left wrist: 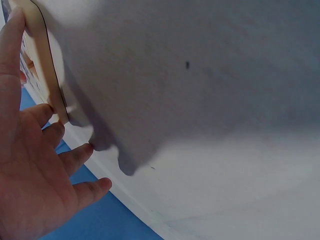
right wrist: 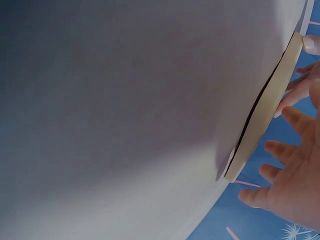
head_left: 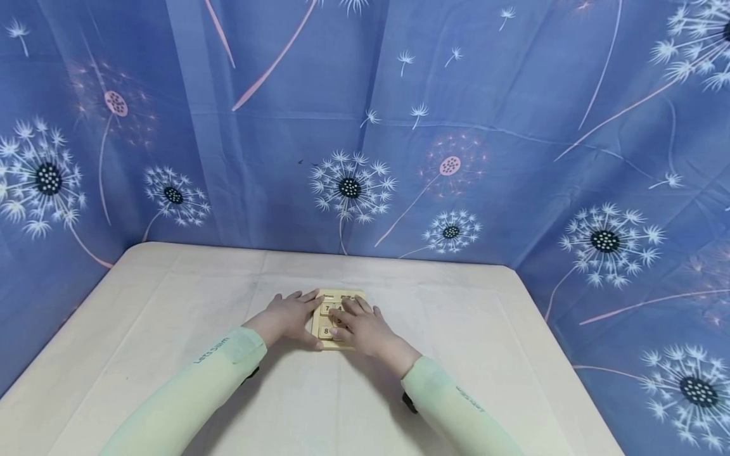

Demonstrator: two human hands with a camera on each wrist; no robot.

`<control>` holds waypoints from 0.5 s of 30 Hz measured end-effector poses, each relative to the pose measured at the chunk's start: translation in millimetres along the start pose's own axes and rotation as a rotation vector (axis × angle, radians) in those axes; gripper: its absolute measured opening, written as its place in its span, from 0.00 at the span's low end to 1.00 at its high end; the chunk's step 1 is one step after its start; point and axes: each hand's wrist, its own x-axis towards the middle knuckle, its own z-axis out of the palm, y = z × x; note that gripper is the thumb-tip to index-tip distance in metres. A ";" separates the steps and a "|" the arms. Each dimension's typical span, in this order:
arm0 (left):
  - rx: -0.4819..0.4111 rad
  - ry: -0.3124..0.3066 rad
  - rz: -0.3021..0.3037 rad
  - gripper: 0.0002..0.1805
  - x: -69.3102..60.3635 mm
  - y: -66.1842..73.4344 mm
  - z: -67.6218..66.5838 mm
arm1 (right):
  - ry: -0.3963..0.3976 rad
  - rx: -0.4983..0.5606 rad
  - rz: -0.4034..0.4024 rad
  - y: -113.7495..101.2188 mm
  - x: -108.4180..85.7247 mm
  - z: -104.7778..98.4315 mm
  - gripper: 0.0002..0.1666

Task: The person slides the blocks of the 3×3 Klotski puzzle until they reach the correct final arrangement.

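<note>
A pale wooden number slide puzzle (head_left: 336, 346) lies flat on the table, with tiles marked 7 and 8 readable. My left hand (head_left: 289, 318) holds its left side, the thumb at the near corner and a finger at the far corner. Over the right part of the tiles is my right hand (head_left: 367, 329), its fingers spread and touching the face; it hides several tiles. The left wrist view shows the puzzle's side edge (left wrist: 47, 65) between thumb and forefinger, other fingers loose. In the right wrist view the puzzle's edge (right wrist: 265, 110) stands beside the spread right fingers (right wrist: 282, 150).
A whitish cloth covers the table (head_left: 188, 304), which has rounded far corners. Blue curtains (head_left: 274, 177) printed with dandelions hang behind it and along both sides. Pale green sleeves (head_left: 194, 386) cover both forearms.
</note>
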 end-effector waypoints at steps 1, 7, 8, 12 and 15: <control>0.001 0.000 -0.001 0.61 0.0 0.0 0.0 | 0.000 -0.002 0.001 0.1 0.7 0.0 0.32; -0.004 -0.004 0.000 0.61 -0.7 0.3 -1.1 | -0.010 -0.002 0.005 -0.3 4.8 -2.7 0.31; -0.004 -0.005 0.000 0.61 -0.7 0.3 -1.2 | -0.013 -0.003 0.006 -0.6 5.4 -3.3 0.31; -0.002 -0.007 0.001 0.61 -0.7 0.3 -1.6 | -0.024 -0.018 0.012 -1.4 7.5 -5.4 0.31; -0.001 -0.006 0.003 0.61 -0.3 0.2 -1.3 | -0.033 -0.029 0.020 -1.5 8.9 -5.7 0.32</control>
